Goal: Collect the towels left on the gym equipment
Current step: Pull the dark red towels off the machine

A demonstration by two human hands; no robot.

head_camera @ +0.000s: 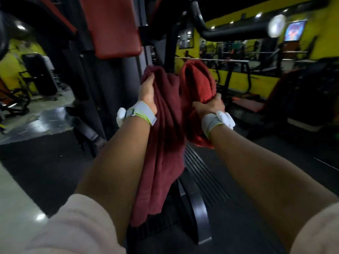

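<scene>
The fingers of the left hand (147,90) are disappearing into the dark red towel (163,143), so only the thumb and the back of the hand are showing. The fingertips of the right hand (211,105) are also being covered by the brighter red towel (198,83) that it is gripping. Between the two hands the folds are overlapping, and it is not possible to tell whether this is one cloth or two. Above the left hand, the red pad (113,28) is being cut by the top edge. Beyond the right hand, the mirror wall (238,46) is looking blurred, and the white round object (277,26) is smearing too much to name
</scene>
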